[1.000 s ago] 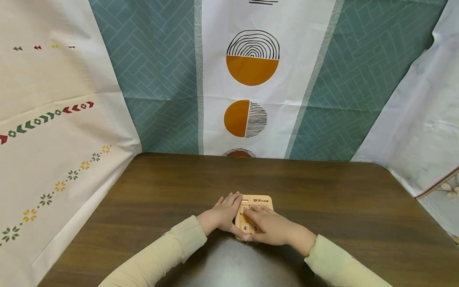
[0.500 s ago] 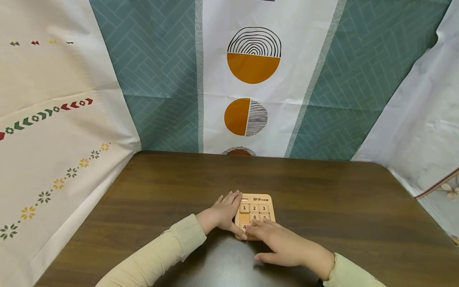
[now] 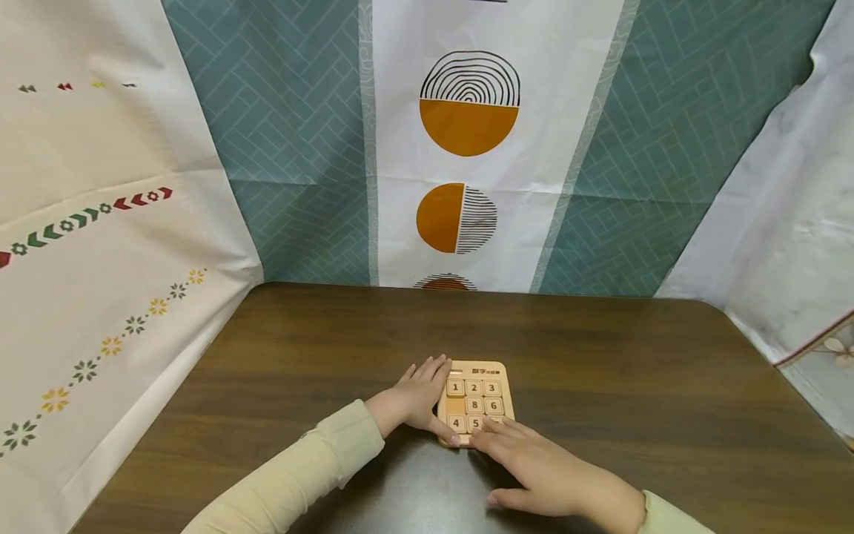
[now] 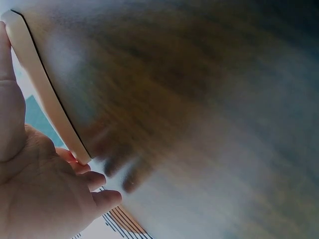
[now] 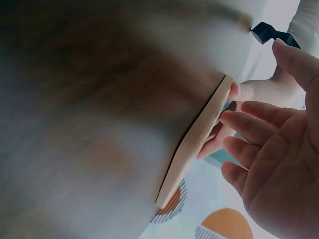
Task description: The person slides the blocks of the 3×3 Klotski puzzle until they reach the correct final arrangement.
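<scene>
On brown tabletop (image 3: 300,341), left grip (image 3: 416,399) touches numbered board (image 3: 455,406).

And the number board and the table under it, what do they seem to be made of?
Number board: probably wood, pale tan with a smooth, low-sheen look; its thick edge is evenly coloured in the wrist views. Table: dark brown wood or wood-look laminate; I cannot tell which. Streaky grain shows; blurred reflections suggest gloss.
</scene>
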The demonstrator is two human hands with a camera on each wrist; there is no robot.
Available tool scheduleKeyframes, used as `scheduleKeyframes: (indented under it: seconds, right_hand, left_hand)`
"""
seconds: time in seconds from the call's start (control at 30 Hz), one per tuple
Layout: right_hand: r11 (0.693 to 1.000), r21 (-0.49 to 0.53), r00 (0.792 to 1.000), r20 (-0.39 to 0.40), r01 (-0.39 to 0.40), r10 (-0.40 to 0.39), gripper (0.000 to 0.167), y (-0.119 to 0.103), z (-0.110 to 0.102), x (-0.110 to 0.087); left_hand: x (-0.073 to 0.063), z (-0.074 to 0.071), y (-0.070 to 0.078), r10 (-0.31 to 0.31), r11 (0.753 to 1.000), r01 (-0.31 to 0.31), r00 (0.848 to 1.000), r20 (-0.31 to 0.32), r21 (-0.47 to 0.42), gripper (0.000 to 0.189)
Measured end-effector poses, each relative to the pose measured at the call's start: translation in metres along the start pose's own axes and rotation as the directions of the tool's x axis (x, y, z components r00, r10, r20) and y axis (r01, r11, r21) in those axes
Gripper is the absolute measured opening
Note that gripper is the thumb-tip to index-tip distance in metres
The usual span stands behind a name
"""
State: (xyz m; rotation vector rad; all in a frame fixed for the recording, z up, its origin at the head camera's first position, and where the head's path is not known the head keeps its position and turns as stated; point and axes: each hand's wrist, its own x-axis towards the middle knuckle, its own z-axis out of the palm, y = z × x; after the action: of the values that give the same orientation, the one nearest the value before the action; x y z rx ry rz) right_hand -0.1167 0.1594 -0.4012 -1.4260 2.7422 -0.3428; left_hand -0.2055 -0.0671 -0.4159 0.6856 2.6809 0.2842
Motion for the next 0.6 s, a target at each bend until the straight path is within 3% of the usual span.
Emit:
scheduleKeyframes:
  seconds: [0.37,0.6]
  right_hand:
    - [0.999,-0.001,0.998,-0.034,-0.048,0.048,0.065,0.008,0.000,-0.015]
    - [1.000,0.017,1.000,0.017,-0.020,0.020,0.069,0.001,0.003,-0.002]
  left_hand:
    - [0.000,0.000,0.003,0.007,1.000,-0.007,1.000,0.004,-0.001,0.125]
    - [-0.001,0.000,0.002,0.002,1.000,-0.002,1.000,-0.006,0.012,0.125]
